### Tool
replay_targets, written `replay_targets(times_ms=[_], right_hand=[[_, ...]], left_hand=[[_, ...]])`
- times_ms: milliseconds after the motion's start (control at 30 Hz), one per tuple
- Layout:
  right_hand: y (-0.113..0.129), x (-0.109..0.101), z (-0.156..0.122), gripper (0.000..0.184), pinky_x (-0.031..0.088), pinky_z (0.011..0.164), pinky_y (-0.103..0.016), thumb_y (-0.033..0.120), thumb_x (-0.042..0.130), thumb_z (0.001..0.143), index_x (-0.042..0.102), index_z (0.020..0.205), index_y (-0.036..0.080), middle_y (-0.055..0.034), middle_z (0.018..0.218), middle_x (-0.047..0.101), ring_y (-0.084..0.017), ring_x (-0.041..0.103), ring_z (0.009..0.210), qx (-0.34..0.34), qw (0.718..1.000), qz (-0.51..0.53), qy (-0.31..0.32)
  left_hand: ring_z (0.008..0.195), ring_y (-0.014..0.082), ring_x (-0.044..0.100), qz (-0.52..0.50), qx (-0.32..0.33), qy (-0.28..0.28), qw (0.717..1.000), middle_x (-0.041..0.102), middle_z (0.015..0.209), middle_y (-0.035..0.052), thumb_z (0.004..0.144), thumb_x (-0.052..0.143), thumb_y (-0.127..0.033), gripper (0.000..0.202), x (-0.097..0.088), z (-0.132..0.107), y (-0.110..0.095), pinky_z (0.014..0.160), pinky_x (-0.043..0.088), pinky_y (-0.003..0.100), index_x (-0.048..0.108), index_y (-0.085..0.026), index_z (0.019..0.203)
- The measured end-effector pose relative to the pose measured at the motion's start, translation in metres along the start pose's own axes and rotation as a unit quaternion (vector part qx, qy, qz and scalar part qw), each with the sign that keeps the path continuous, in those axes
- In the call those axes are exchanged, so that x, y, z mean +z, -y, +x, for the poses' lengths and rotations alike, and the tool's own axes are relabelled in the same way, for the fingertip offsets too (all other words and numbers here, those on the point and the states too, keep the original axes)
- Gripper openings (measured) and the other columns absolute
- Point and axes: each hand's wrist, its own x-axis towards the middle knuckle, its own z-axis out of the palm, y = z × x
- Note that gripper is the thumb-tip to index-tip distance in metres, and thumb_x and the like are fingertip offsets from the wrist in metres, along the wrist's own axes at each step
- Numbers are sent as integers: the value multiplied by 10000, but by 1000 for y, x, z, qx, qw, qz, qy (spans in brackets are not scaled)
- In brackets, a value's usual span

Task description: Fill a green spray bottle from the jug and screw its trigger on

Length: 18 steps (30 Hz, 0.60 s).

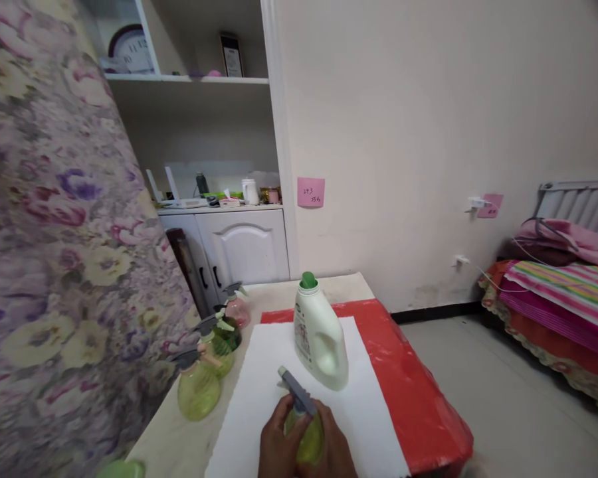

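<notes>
Both my hands wrap around a yellow-green spray bottle [309, 439] with a grey trigger head, standing on a white sheet [259, 392] at the near edge of the table. My left hand [277, 443] grips its left side and my right hand [335, 446] its right side. Just beyond it on the same sheet stands a white detergent jug [319, 338] with a green cap and a side handle.
Three more spray bottles stand along the table's left edge: yellow-green [197, 388], dark green [224, 338], pink [238, 309]. A red plastic cover [408, 385] drapes the table's right side. Floral curtain at left, white cabinet behind, bed at far right.
</notes>
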Motion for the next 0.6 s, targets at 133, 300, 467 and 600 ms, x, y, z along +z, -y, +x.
replay_targets(times_ms=[133, 300, 467, 600], right_hand=[[5, -5, 4, 943, 475, 1052, -409, 48, 693, 451, 396, 1328, 229, -95, 1325, 590, -290, 564, 1239, 49, 996, 54, 60], [10, -8, 5, 946, 441, 1086, -409, 29, 682, 446, 403, 1332, 207, -103, 1344, 570, -282, 534, 1275, 69, 993, 72, 65], [9, -4, 4, 953, 449, 1081, -383, 30, 675, 433, 405, 1331, 201, -97, 1343, 576, -271, 536, 1275, 60, 994, 68, 55], [7, 0, 5, 940, 466, 1065, -406, 25, 658, 416, 410, 1306, 197, -98, 1304, 594, -285, 555, 1248, 50, 996, 61, 34]], left_hand=[[1053, 334, 686, -20, 8, 78, 997, 788, 1052, 92, 650, 753, -347, 366, -7, 6, -11, 963, 520, 444, 721, -185, 977], [1129, 308, 652, 0, 37, 145, 989, 758, 1151, 75, 736, 710, -408, 426, -19, 7, -10, 1019, 485, 421, 693, -213, 1114], [1205, 279, 601, 8, 64, 168, 984, 696, 1261, 60, 839, 616, -412, 369, -21, 4, -2, 1035, 469, 396, 626, -249, 1170], [1208, 278, 599, -22, 48, 156, 986, 689, 1265, 76, 831, 618, -443, 401, -18, 1, 3, 1046, 465, 400, 603, -246, 1180]])
